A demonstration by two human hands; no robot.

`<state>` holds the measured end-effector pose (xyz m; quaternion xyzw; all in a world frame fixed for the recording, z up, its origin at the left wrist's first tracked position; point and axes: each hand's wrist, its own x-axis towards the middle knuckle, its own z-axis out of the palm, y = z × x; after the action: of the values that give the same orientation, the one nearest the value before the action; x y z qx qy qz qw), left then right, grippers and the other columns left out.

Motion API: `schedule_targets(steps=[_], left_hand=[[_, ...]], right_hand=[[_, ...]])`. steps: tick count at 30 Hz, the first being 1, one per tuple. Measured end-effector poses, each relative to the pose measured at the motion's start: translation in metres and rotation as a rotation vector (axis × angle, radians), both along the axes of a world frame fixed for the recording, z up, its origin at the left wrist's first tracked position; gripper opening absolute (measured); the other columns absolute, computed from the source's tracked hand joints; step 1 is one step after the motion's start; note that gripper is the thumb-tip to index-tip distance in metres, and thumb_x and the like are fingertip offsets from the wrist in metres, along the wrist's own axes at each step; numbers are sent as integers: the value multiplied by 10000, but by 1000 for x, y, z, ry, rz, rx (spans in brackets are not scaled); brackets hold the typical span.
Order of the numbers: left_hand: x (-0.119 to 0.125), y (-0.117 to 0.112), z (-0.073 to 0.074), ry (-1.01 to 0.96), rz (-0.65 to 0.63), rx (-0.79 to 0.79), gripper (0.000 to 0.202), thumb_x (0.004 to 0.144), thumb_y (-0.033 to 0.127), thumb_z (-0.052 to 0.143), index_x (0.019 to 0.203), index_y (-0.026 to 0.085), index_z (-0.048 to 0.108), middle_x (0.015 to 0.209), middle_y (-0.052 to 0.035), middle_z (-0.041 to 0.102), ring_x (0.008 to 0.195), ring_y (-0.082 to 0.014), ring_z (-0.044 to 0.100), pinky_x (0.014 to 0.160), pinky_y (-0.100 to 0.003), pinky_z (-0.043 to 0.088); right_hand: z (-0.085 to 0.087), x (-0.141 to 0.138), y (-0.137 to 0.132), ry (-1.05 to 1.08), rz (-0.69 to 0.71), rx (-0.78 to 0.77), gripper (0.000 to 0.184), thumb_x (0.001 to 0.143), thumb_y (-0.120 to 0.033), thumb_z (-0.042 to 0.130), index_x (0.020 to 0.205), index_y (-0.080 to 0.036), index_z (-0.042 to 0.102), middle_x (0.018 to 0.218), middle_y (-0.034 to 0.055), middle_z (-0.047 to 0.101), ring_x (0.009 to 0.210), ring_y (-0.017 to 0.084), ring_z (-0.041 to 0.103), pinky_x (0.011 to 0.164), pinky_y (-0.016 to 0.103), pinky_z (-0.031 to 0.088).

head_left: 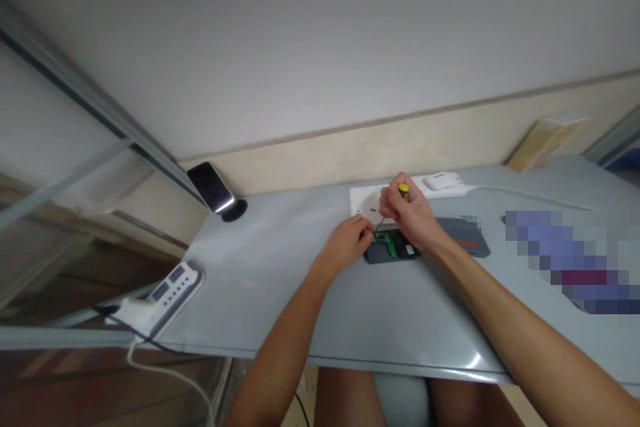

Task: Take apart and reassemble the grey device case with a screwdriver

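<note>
My right hand (413, 213) is closed around a screwdriver (403, 191) with a yellow-topped handle. Its thin shaft slants down to the left, the tip at the upper left part of an opened electronic device (379, 253). A green circuit board (391, 244) shows inside the dark casing, which lies flat on the table. My left hand (353, 240) has its fingers curled and pressed at the device's left edge, close to the screwdriver tip. Behind both hands lies a white sheet (365, 199) with small dark bits on it. A dark grey panel (463, 233) is partly behind my right wrist.
On the grey table (260, 267), a white earbud case (443, 180) rests on a white power strip (463, 191). A phone (210, 187) leans on a stand at the back left. A white unit with buttons (173, 290) sits at the left edge; a yellowish box (545, 140) stands back right.
</note>
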<state>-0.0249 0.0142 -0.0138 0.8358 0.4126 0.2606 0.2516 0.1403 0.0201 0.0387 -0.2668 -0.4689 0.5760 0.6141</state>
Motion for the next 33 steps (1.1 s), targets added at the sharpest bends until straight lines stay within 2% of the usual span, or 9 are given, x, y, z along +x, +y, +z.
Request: schedule_targets(steps=[2,5,10,15,18,22,24,28,33], left_hand=[[0,0,0,5,-2,3,164,909,118,489,841,184,623,887,-20,609,827,-158,590,808,-258,477],[-1,0,0,8,-4,11,171,916,123,479,831,184,615,875,-19,597,811,-157,586,800,-262,478],[0,0,0,15,-10,28,172,907,108,477,851,186,619,880,-23,618,817,-167,593,823,-280,485],[1,-1,2,80,-2,38,163,922,121,470,878,186,613,902,-33,626,858,-181,600,853,-294,489],[1,-1,4,99,-4,39,176,930,121,460,863,186,609,900,-33,622,861,-181,597,851,-293,490],[1,-2,6,75,9,21,183,919,105,461,853,183,613,895,-32,626,844,-174,599,844,-283,489],[1,-2,6,62,4,20,184,917,104,463,863,178,623,907,-37,632,851,-175,603,846,-282,489],[0,-1,3,55,-4,21,184,921,116,472,879,177,640,924,-39,633,863,-174,605,836,-276,488],[0,-1,2,51,-6,31,188,930,131,466,870,181,637,903,-31,617,846,-171,595,824,-279,488]], right_hand=[[1,-3,0,7,19,10,409,840,-649,671,871,-260,550,574,-85,363,457,93,336,446,236,312],[5,-5,-3,4,52,-13,453,867,-690,599,914,-241,633,662,-35,505,541,113,481,530,272,430],[9,-3,-9,-9,49,-26,419,734,-483,853,797,-232,523,943,-1,705,794,141,686,757,291,529],[4,-6,-7,-4,9,10,436,806,-610,738,837,-253,488,523,-106,400,441,82,391,464,217,338],[4,-8,-5,18,-18,13,447,829,-671,668,890,-235,584,639,-61,497,540,92,502,533,231,418],[6,-8,-7,-16,-62,-19,460,716,-539,840,805,-230,511,959,-9,684,768,123,676,719,265,526],[6,-7,-7,-6,-63,-36,520,690,-502,872,795,-240,436,813,-43,673,637,105,633,621,240,495],[5,-7,-6,51,-54,-32,482,759,-608,781,801,-245,467,496,-116,369,413,68,311,434,201,270],[9,-5,-5,87,17,-64,420,818,-627,701,841,-216,621,701,-17,559,592,112,524,564,256,436]])
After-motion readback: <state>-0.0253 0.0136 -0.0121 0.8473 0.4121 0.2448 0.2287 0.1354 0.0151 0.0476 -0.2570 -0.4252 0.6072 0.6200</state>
